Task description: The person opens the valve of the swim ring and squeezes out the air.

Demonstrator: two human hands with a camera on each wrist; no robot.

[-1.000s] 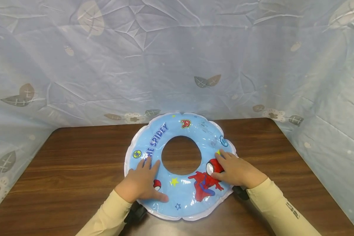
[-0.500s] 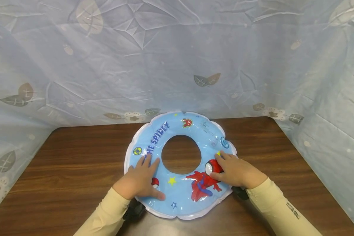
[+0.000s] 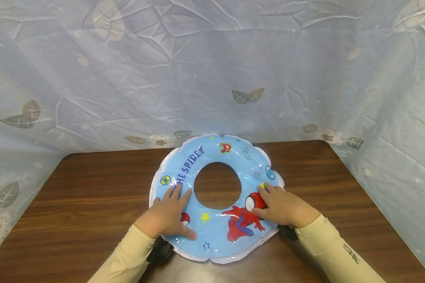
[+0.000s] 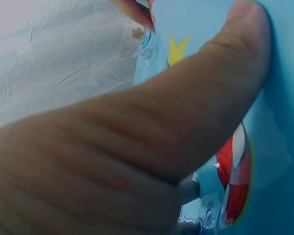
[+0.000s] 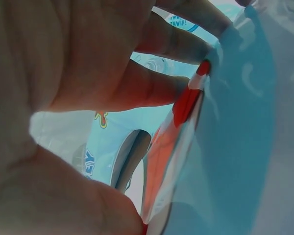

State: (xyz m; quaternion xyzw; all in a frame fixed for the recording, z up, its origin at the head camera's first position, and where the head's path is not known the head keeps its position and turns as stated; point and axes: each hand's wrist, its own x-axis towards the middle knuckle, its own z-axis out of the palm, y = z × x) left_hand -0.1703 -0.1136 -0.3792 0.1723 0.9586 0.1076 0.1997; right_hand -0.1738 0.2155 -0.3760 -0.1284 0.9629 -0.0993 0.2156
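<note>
A blue inflatable swim ring (image 3: 212, 151) with a pale scalloped edge lies on the brown wooden table, printed with a red cartoon figure, stars and lettering. On its near left part rests my left hand (image 3: 168, 218), fingers spread and thumb pointing toward the near middle. My right hand (image 3: 281, 206) lies on the near right part, over the head of the red figure, with its fingers extended. The left wrist view has the left thumb (image 4: 220, 73) stretched across the blue vinyl. In the right wrist view the right hand's fingers (image 5: 157, 85) touch the ring's surface.
The wooden table (image 3: 99, 196) spreads out on both sides of the ring. A pale blue curtain (image 3: 205, 78) with leaf prints hangs behind the table and along its sides. Each wrist carries a dark strapped device.
The ring has turned slightly clockwise under my hands, its near prints sliding left and its far prints right. Both hands stay nearly in place, the left shifting a little outward.
</note>
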